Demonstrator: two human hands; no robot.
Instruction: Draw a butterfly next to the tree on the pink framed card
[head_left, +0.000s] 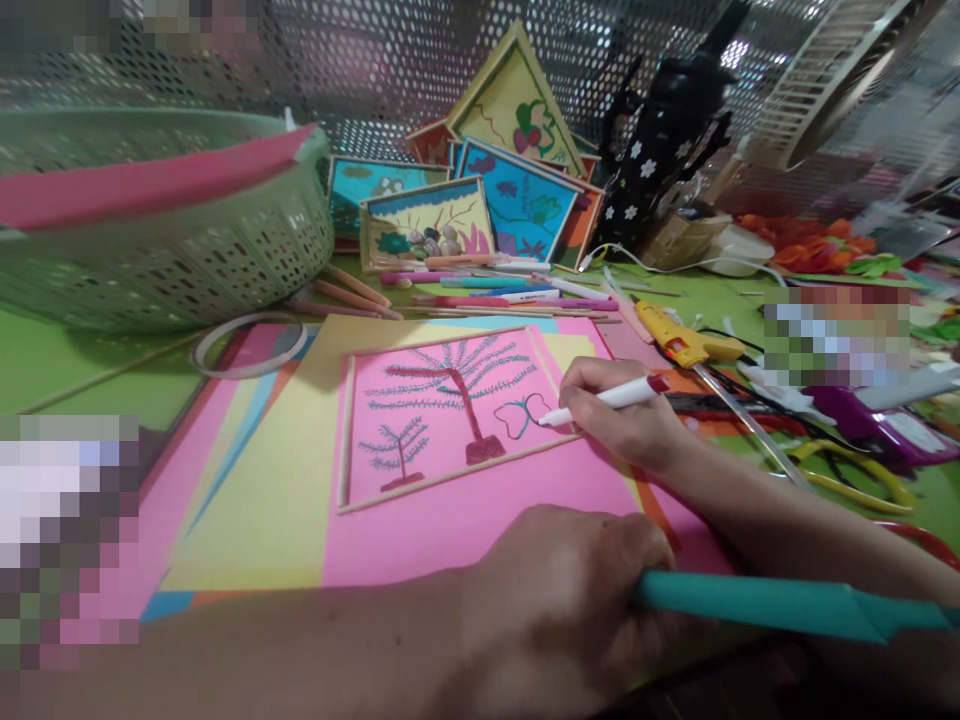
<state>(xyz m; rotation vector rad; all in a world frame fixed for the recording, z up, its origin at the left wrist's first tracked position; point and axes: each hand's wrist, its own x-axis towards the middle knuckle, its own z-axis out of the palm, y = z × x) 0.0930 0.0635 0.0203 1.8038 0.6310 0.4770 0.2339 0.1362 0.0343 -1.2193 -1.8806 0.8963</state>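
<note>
My right hand grips a white marker pen with a dark red end. Its tip rests on or just over a pink sheet edged with thin wooden sticks. On that sheet are two drawn trees with brown trunks and green fronds, plus a butterfly outline beside the pen tip. Closer to me, my left hand is closed round a teal marker that points to the right. The left fingers are partly hidden behind the back of the hand.
A green plastic basket stands at the left. Framed pictures lean at the back behind scattered markers. To the right lie a yellow glue gun, yellow-handled scissors and a purple object. A black flowered flask is behind.
</note>
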